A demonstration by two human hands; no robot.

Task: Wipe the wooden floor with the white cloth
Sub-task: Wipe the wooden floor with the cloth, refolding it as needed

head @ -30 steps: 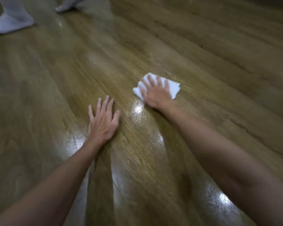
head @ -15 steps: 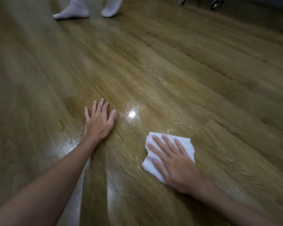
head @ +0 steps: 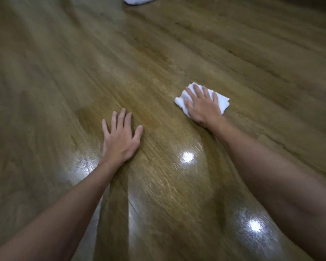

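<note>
Head view: right hand (head: 203, 108) flat, fingers straight, presses white cloth (head: 221, 101) on wooden floor (head: 158, 72) ahead-right. Left hand (head: 120, 140) splayed flat, braces. Best: even pressure, overlapping strokes.

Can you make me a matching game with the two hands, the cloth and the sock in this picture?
Things:
1. left hand
2. right hand
3. white cloth
4. white sock

Places:
A. at the very top edge of the picture
B. flat on the bare wooden floor
C. pressed on top of the cloth
D. spread out under a hand

Pairs: 1-B, 2-C, 3-D, 4-A
</note>
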